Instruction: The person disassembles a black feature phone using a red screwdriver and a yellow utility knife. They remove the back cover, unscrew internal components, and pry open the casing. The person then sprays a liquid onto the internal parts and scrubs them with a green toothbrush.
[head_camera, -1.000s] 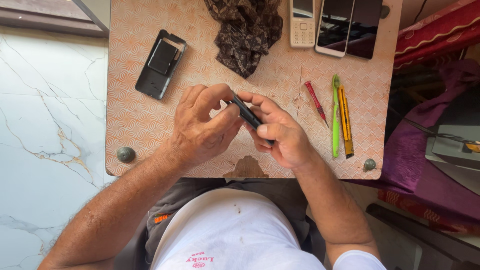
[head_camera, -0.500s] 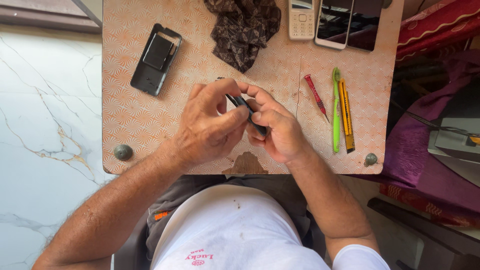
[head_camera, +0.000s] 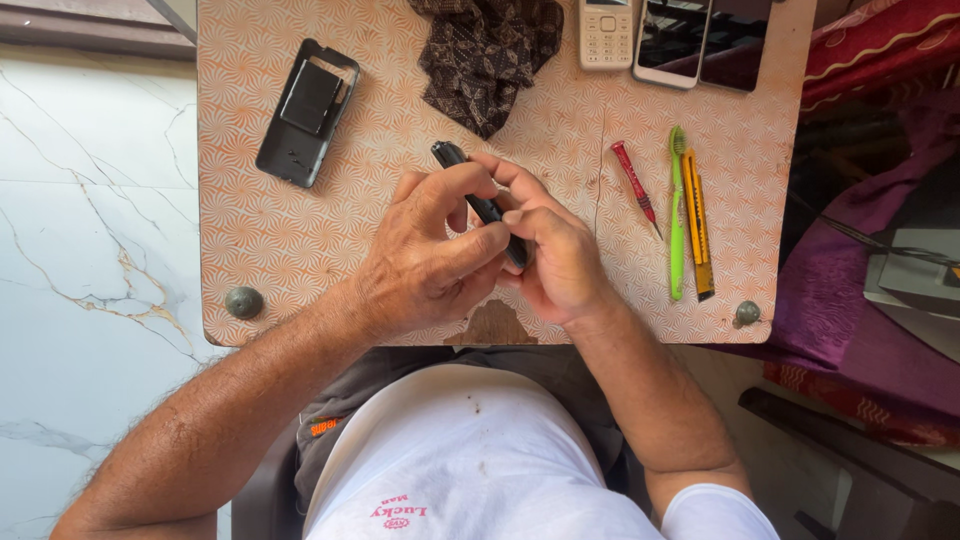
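- Both hands meet over the middle of the small orange patterned table (head_camera: 300, 250): the left hand (head_camera: 425, 265) curls its fingers over a slim black phone body (head_camera: 478, 200), and the right hand (head_camera: 560, 265) pinches it from the 3 o'clock side. Both grips are closed tight on that 1 piece, held edge-up just above the tabletop.
- If a thumb slips while prying along that narrow edge, the piece could twist out and fall on the table, or go over the near rim at 6 o'clock onto the person's lap.
- Too much squeeze on such a thin shell could, I'd guess, crack it or bend a clip.
- At 10 o'clock lies a black back cover (head_camera: 305, 112) with a battery-like block resting in it, well apart from the hands; a swinging elbow could knock it off the left edge.
- At 3 o'clock sit a red screwdriver (head_camera: 636, 186), a green toothbrush (head_camera: 677, 215) and a yellow utility knife (head_camera: 697, 225), close together; a blind reach there risks the blade.
- A dark cloth (head_camera: 490, 55) at 12 o'clock could hide small loose parts.
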